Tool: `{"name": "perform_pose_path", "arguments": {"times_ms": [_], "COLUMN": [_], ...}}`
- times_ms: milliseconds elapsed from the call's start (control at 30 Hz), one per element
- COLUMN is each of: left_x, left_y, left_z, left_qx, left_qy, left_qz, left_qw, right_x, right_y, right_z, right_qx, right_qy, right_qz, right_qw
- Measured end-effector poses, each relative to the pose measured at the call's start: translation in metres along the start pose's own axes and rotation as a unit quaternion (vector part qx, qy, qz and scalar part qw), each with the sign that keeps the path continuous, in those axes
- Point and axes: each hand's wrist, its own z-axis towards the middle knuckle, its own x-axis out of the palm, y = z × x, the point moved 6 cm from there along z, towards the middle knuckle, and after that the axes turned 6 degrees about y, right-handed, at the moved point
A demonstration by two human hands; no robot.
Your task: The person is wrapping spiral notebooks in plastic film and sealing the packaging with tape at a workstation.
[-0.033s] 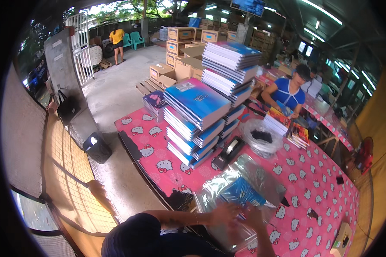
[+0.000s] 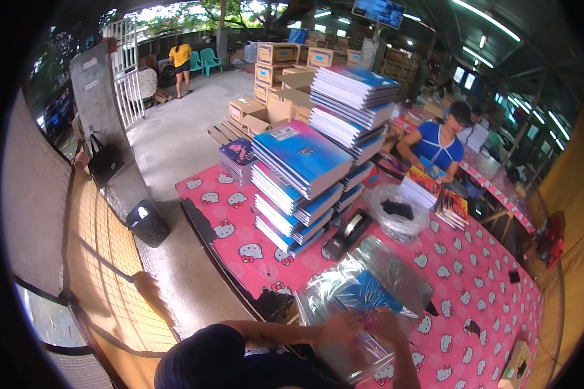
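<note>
A blue notebook (image 2: 372,292) lies under clear, shiny plastic at the near edge of the table. Loose clear plastic sleeves (image 2: 321,283) spread around and beneath it. Over the notebook's near end, my left hand (image 2: 342,327) touches the plastic, its fingers smeared by motion. My right hand (image 2: 385,326) is close beside it on the right, bent over the same plastic and also blurred. Whether either one pinches the film cannot be made out. Just beyond the plastic stands a black tape dispenser (image 2: 348,234).
Tall stacks of blue spiral notebooks (image 2: 303,159) rise at the table's left. A clear plastic tub (image 2: 397,219) holds something black. Across the pink patterned table (image 2: 464,279), a person in blue (image 2: 440,139) handles books beside orange-covered books (image 2: 422,183). Cardboard boxes (image 2: 276,74) are piled behind.
My left hand has shifted slightly nearer to me over the plastic. The whole view has moved a little; the notebook under the film stays in place.
</note>
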Motion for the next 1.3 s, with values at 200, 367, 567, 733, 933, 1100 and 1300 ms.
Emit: {"name": "perform_pose_path", "arguments": {"times_ms": [200,367,567,733,933,1100,1300], "left_x": [-0.011,0.015,-0.026,-0.099,-0.076,-0.054,-0.09], "left_y": [0.01,0.005,0.027,0.068,0.088,0.112,0.15], "left_z": [0.003,-0.005,0.01,0.025,0.033,0.048,0.051], "left_qx": [-0.031,0.056,0.138,-0.107,-0.143,-0.11,-0.154], "left_qy": [-0.064,-0.017,0.043,0.06,0.042,0.037,0.155], "left_qz": [0.065,0.118,0.04,-0.371,-0.399,-0.419,-0.335], "left_qw": [0.995,0.991,0.989,0.921,0.905,0.901,0.917], "right_x": [-0.067,-0.053,-0.104,-0.113,-0.033,-0.05,-0.14], "right_y": [0.009,-0.046,-0.032,-0.05,-0.012,0.022,0.117], "right_z": [0.024,0.037,0.017,-0.058,-0.066,-0.047,-0.087], "right_qx": [0.046,0.197,0.259,0.197,0.084,0.069,0.049], "right_qy": [-0.168,-0.119,0.002,-0.004,-0.3,-0.311,-0.504], "right_qz": [-0.094,0.035,0.238,0.599,0.421,0.439,0.174], "right_qw": [0.98,0.973,0.936,0.776,0.852,0.84,0.844]}}
